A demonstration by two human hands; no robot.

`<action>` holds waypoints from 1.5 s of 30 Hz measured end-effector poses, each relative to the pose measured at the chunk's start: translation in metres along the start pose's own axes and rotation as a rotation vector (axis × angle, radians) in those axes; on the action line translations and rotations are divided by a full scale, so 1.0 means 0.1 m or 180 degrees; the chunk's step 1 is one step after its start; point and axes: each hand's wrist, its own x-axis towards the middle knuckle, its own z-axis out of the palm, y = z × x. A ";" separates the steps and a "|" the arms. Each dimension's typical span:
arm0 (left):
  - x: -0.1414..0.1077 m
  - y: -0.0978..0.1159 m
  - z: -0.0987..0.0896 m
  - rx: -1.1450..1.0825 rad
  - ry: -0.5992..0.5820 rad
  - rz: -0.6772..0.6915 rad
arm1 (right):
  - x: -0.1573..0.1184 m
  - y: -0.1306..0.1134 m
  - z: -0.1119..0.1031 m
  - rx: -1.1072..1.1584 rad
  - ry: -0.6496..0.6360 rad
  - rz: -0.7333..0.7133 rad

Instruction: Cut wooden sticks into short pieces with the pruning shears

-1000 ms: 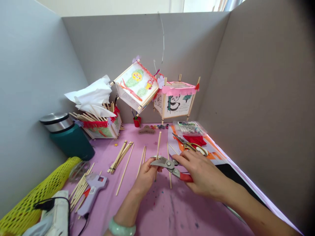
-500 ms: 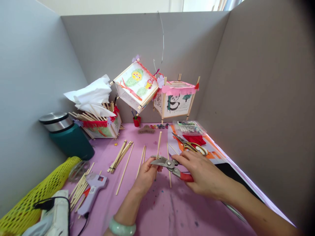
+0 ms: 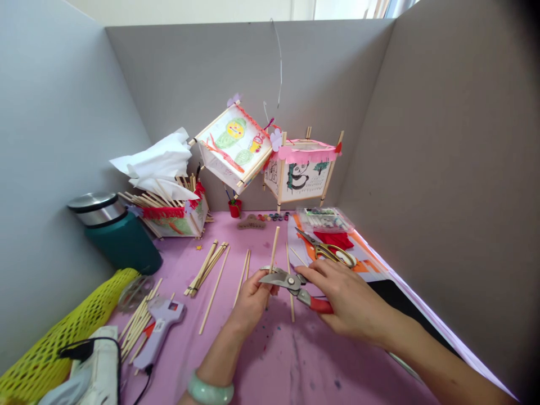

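Wooden stick (image 3: 274, 247) is pinched in L hand (image 3: 247, 309), long axis running away from body, far end tipped slightly R. R hand (image 3: 352, 298), farther from stick, grips pruning shears (image 3: 291, 282), blades x-wise to stick by L fingertips, above tabletop (image 3: 265, 377). Hands apart.

The bench (image 3: 261, 365) offers bare room in front, below both hands. To the left, the glue gun (image 3: 160, 329) and loose sticks (image 3: 137, 326) block a low pass. Behind, the hanging lanterns (image 3: 236, 143) crowd the air; scissors (image 3: 327, 247) obstruct the right side.
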 end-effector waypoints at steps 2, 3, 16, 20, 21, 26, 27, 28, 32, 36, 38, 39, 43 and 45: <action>0.00 0.01 0.00 0.0035 -0.0012 0.0017 | 0.00 0.00 -0.01 0.0003 -0.0002 0.0009; 0.00 0.01 0.00 0.0047 -0.0016 0.0023 | 0.00 0.00 -0.01 -0.0006 -0.0001 0.0009; 0.00 0.03 0.02 0.0103 0.0022 0.0045 | -0.01 -0.01 0.04 -0.0210 0.0093 -0.0021; 0.00 0.01 0.02 0.0118 0.0039 0.0083 | -0.01 -0.01 0.06 -0.0176 0.0108 -0.0019; 0.00 0.00 0.01 0.0129 0.0030 0.0097 | -0.01 -0.01 0.06 -0.0154 0.0111 -0.0019; 0.00 -0.04 0.00 0.0137 0.0022 0.0131 | -0.01 0.01 0.08 -0.0083 0.0096 -0.0015; 0.00 -0.05 0.00 0.0123 0.0015 0.0126 | -0.01 0.01 0.09 -0.0090 0.0095 -0.0017; 0.00 -0.05 0.00 0.0116 0.0018 0.0121 | -0.01 0.01 0.10 -0.0103 0.0097 -0.0018; 0.01 -0.05 0.01 0.0147 0.0033 0.0186 | -0.01 0.02 0.12 -0.0173 0.0127 -0.0013; 0.00 0.00 0.02 0.0190 0.0037 0.0198 | -0.02 0.02 0.11 -0.0178 0.0197 -0.0021; 0.01 0.04 0.02 0.0217 0.0060 0.0256 | -0.02 0.00 0.09 -0.0108 0.0276 0.0014; 0.01 0.07 0.01 0.0260 0.0099 0.0316 | -0.02 -0.02 0.08 -0.0016 0.0328 0.0065; 0.02 0.21 -0.04 0.0886 0.0572 0.0582 | 0.04 -0.09 0.13 0.0872 0.0478 0.0349; 0.02 0.24 -0.08 0.1423 0.0879 0.0695 | 0.10 -0.14 0.22 0.1417 0.0446 0.0503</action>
